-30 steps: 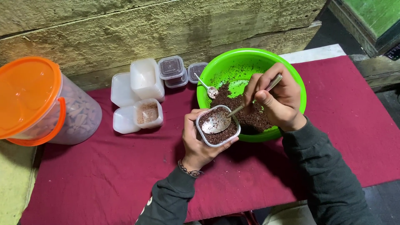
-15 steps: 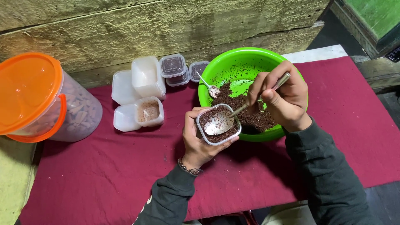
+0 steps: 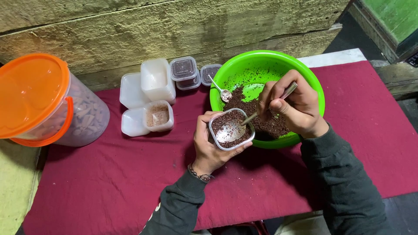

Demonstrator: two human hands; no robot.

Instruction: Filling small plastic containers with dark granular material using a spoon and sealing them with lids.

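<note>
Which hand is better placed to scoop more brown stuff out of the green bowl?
Probably the right hand: it already grips the metal spoon and hovers over the round green plastic bowl. The left hand is busy cupping the small clear plastic tub.

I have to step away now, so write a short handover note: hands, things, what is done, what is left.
Left hand holds a small square container filled with dark brown crumbly mix, at the rim of the green bowl.
Right hand holds a metal spoon, its bowl pressed on the mix.
Second spoon lies in the bowl.
Done: two lidded filled containers by the wall.
Left: mix remaining in the bowl; stacked empty containers.
</note>
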